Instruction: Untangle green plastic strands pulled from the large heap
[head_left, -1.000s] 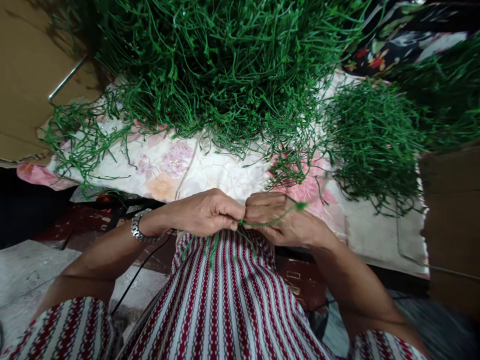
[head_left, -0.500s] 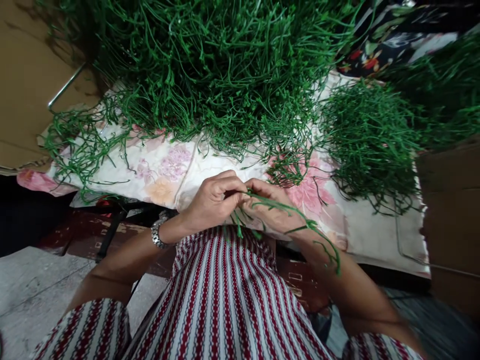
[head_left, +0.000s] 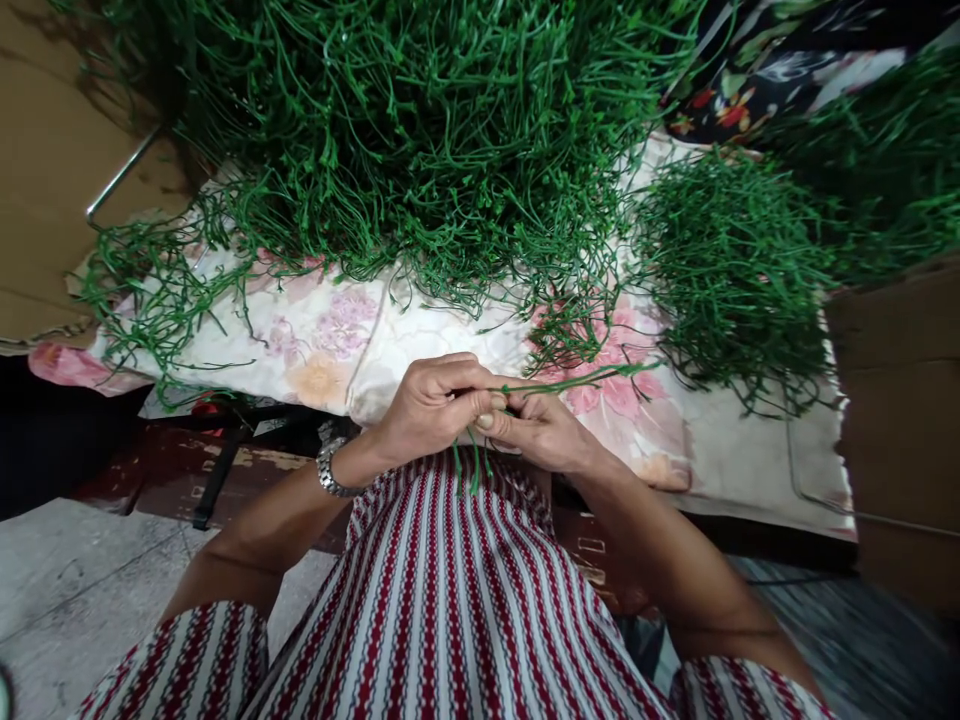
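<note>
Near the cloth's front edge my two hands meet, thumbs almost touching. My left hand (head_left: 439, 402), a metal watch at its wrist, is closed on thin green stems (head_left: 474, 468) whose ends hang below it. Fingers of my right hand (head_left: 544, 425) pinch the same green strands, and a longer stem (head_left: 600, 374) sticks out to the right above this hand. The fingertips partly hide where the stems meet. Beyond the hands rises a large heap of green stems (head_left: 420, 130).
A smaller green pile (head_left: 742, 260) lies at right on the flowered cloth (head_left: 420, 335), loose stems (head_left: 161, 290) at left. Cardboard (head_left: 45, 200) stands on the left, more cardboard (head_left: 900, 400) on the right. Dark floral fabric (head_left: 780, 75) shows at the top right.
The long stem, which drooped over my right wrist, now points out straight to the right. My right hand has turned, its thumb now showing on top. The view has shifted slightly.
</note>
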